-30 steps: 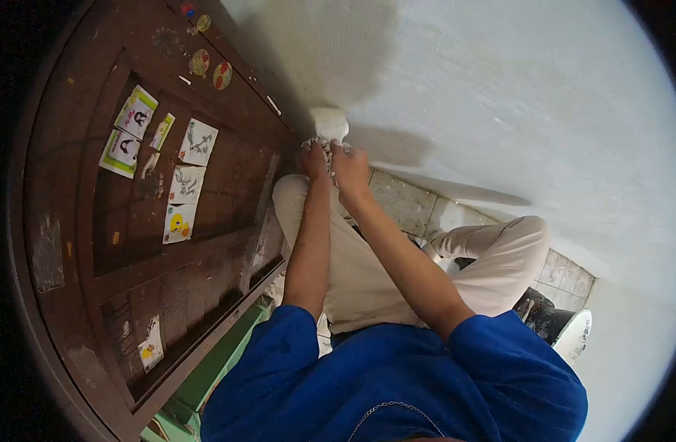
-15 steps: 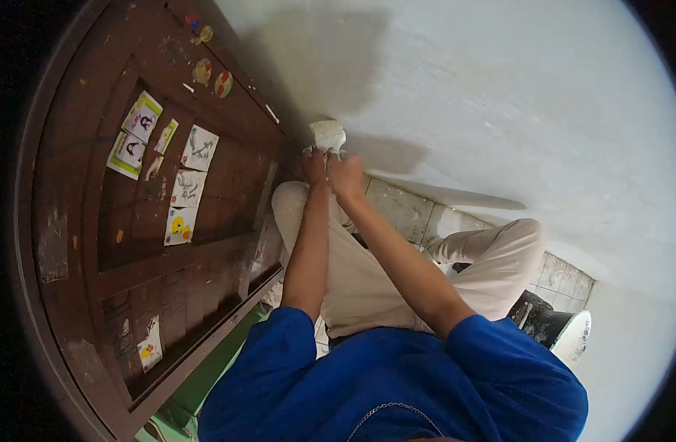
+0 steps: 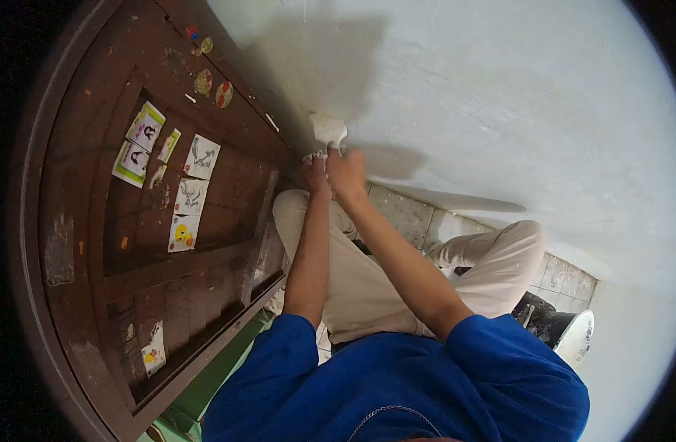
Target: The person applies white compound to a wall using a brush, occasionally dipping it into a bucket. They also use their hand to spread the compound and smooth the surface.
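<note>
Close to the pale wall [image 3: 485,110], my right hand [image 3: 347,175] is closed on a putty knife [image 3: 328,130]. Its wide blade, coated whitish, faces the wall and appears to touch it. My left hand [image 3: 316,175] sits right beside the right one, fingers curled, with white paste on the fingertips. Whatever lies inside the left hand is too small and hidden to make out. Both forearms reach forward over my bent knees.
At the left stands a brown panelled door [image 3: 80,221] with stickers [image 3: 189,195] on it. Floor tiles [image 3: 400,214] run along the wall's foot. A dark bucket-like object [image 3: 540,317] and a white-rimmed piece [image 3: 576,337] stand at the right.
The putty knife has turned in my right hand, so more of its narrow neck shows. The two hands have drawn slightly apart at the fingers. The door sits slightly lower in view.
</note>
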`<state>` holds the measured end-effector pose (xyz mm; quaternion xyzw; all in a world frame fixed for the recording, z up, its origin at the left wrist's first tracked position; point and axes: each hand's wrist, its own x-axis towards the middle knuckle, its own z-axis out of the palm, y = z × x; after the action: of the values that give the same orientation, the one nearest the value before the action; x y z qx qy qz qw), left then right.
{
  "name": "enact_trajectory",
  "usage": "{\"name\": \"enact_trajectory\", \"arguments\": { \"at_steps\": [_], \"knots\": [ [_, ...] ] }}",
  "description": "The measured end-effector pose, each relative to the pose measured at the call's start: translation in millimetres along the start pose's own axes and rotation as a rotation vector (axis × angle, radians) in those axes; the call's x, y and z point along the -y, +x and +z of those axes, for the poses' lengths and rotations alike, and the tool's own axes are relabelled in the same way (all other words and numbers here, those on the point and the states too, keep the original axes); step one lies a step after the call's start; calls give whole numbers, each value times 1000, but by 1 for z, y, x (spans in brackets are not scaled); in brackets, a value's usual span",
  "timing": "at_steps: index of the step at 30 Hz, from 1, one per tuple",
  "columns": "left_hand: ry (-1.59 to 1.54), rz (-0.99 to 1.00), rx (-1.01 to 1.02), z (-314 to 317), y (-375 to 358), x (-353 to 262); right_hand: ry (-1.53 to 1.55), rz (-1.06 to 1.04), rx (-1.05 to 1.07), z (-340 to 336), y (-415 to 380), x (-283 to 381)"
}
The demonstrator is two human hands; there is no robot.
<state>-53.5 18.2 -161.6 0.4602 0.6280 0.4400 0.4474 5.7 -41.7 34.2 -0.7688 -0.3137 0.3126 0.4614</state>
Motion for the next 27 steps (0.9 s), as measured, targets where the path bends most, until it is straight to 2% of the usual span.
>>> {"name": "enact_trajectory", "arguments": {
  "at_steps": [3,6,9,12,15,18,21,24,27],
  "knots": [
    [-117,-58,50,-5,-8,1,-42,-160,35,-26,-21,42],
    [-154,-82,57,-4,-5,6,158,-144,127,-41,-41,58],
    [-156,-89,72,-1,-3,9,65,-212,4,-12,-39,5],
    [-169,-94,73,2,-3,7,-34,-112,-91,17,-19,-36],
    [-179,-91,73,1,-4,4,68,-37,103,-21,-9,29],
    [-197,-96,84,0,-2,4,108,-335,-40,-36,-27,65],
    [-194,-95,83,-2,0,6,252,-314,-6,-60,-57,103],
    [-168,-77,72,0,0,8,212,-357,-61,-43,-48,76],
    [-199,-77,44,0,-3,1,-2,-157,-48,-12,-25,-2]
  ]
}}
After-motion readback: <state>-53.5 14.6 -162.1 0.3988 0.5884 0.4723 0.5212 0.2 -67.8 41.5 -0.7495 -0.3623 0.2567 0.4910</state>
